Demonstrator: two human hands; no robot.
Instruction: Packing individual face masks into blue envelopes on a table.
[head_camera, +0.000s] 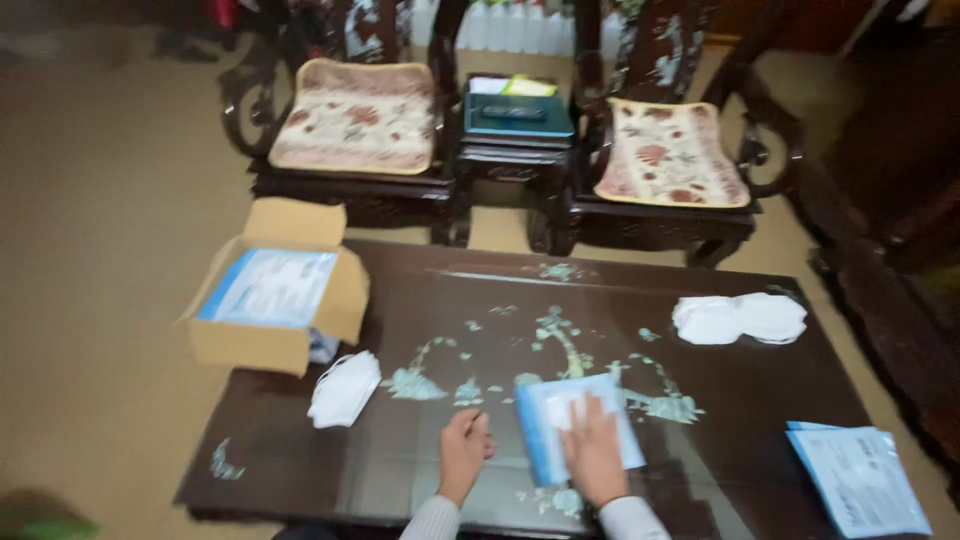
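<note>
Leftmost, a cardboard box (272, 300) sits at ten o'clock on the dark inlaid table (420, 300), a white mask (343, 388) just beside it. Left hand (465, 452) rests curled, holding nothing. Right hand (594, 452) lies flat, fingers apart, on the blue-and-white packet (560, 405) at six o'clock. More packets (858, 478) lie at four.

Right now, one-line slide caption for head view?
Right hand presses a blue-white packet on a dark inlaid table; left hand rests beside it.

Dark inlaid table (760, 400); two cushioned carved chairs (360, 120) behind; tan floor (100, 250); dim light.
</note>
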